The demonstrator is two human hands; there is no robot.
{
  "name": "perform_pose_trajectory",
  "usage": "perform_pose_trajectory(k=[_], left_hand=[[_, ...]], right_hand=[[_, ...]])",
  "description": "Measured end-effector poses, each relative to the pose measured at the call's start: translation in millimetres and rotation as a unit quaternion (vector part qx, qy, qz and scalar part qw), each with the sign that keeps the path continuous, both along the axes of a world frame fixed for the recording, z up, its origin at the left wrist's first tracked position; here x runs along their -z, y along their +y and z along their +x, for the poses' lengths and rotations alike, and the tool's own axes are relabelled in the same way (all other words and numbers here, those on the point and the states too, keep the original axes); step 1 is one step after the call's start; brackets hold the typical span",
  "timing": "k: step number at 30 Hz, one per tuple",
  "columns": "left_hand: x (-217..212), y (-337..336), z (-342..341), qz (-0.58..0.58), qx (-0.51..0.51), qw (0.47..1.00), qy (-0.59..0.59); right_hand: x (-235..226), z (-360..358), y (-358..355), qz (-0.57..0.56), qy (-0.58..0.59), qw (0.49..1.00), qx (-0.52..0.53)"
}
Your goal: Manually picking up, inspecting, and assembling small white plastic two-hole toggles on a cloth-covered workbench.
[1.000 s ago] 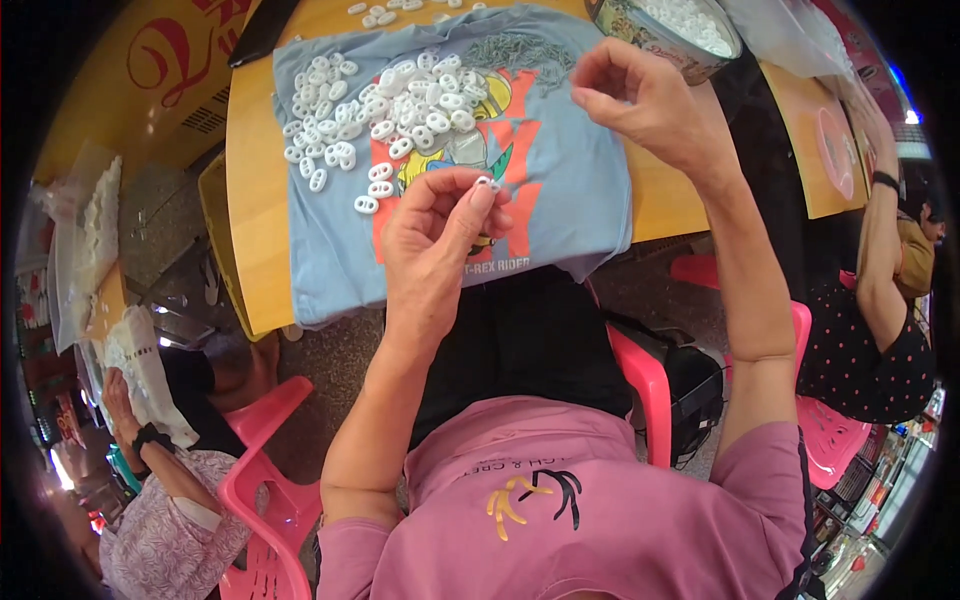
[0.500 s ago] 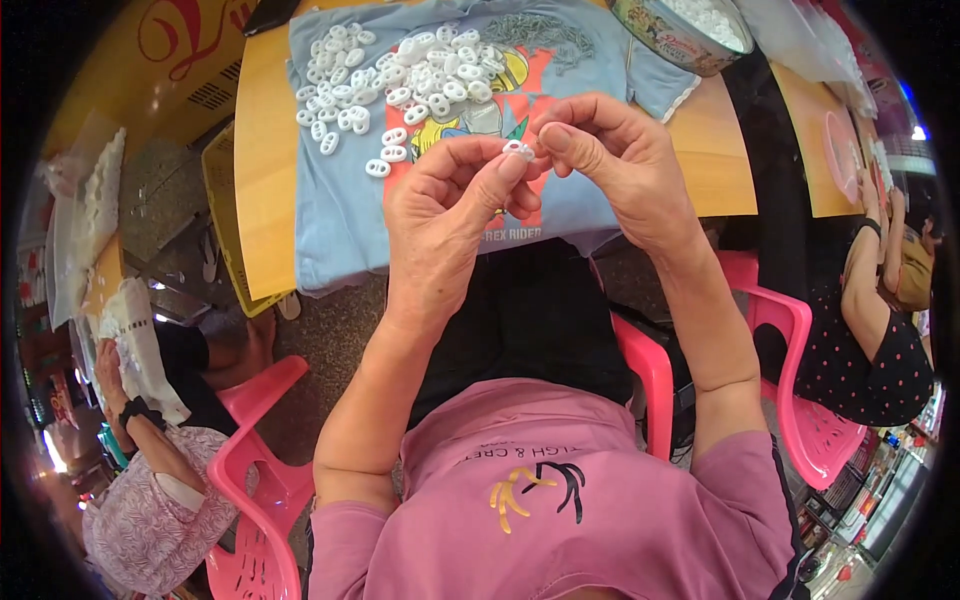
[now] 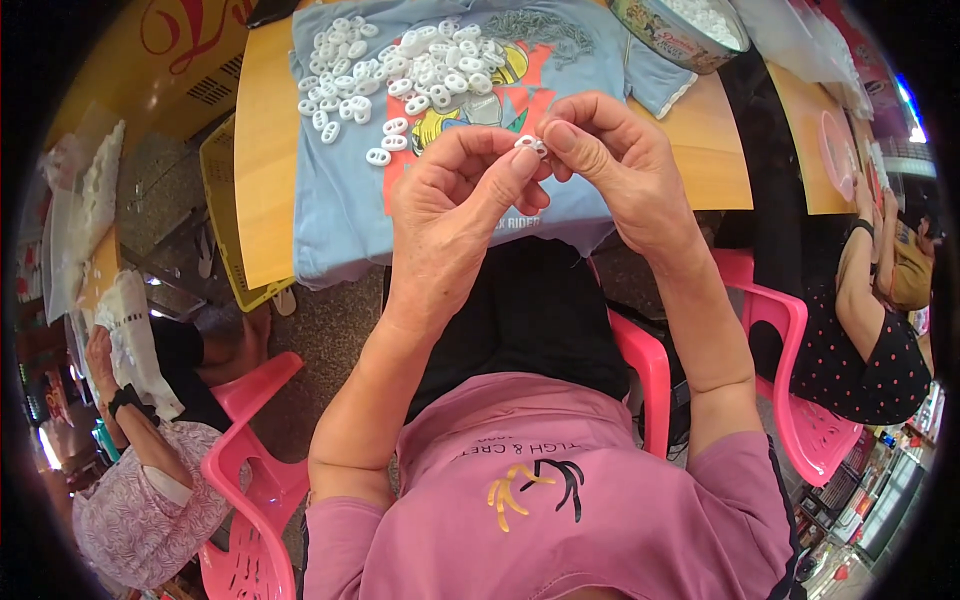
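Between my fingertips, above the near part of a blue printed shirt (image 3: 340, 225) spread on the table, is a small white oval piece with two holes (image 3: 530, 146). My left hand (image 3: 455, 195) pinches it between thumb and forefinger. From the other side, my right hand (image 3: 610, 165) has its thumb and forefinger closed at the piece's right end; whether they also hold a tiny part is hidden. Beyond my hands lies a heap of similar white two-hole pieces (image 3: 430, 62), with a few loose ones (image 3: 394, 142) nearer me. A pile of small grey metal parts (image 3: 540, 35) lies right of the heap.
A round tin (image 3: 665, 42) full of white pieces stands at the table's far right. The wooden tabletop (image 3: 262, 190) shows beside the shirt. Other people sit on pink plastic chairs at left (image 3: 255, 470) and right (image 3: 800, 400). A yellow crate (image 3: 225, 200) stands left of the table.
My right thumb and forefinger have come in against the white piece, which sits slightly further right and shows more of its holes. The left hand keeps its pinch.
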State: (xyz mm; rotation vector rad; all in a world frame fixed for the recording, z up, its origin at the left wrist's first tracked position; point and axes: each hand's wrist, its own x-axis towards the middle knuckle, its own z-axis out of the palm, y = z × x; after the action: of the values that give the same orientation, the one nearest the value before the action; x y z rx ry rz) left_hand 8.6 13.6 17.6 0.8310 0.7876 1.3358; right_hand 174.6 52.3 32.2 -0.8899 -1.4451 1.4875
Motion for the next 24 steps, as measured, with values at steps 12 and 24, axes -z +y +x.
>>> perform_pose_trajectory(k=[12, 24], left_hand=[[0, -4, 1, 0.028, -0.024, 0.998, 0.048], [1, -3, 2, 0.024, -0.029, 0.998, 0.049]], right_hand=[[6, -10, -12, 0.022, 0.007, 0.998, 0.054], [19, -10, -12, -0.088, 0.112, 0.989, 0.043]])
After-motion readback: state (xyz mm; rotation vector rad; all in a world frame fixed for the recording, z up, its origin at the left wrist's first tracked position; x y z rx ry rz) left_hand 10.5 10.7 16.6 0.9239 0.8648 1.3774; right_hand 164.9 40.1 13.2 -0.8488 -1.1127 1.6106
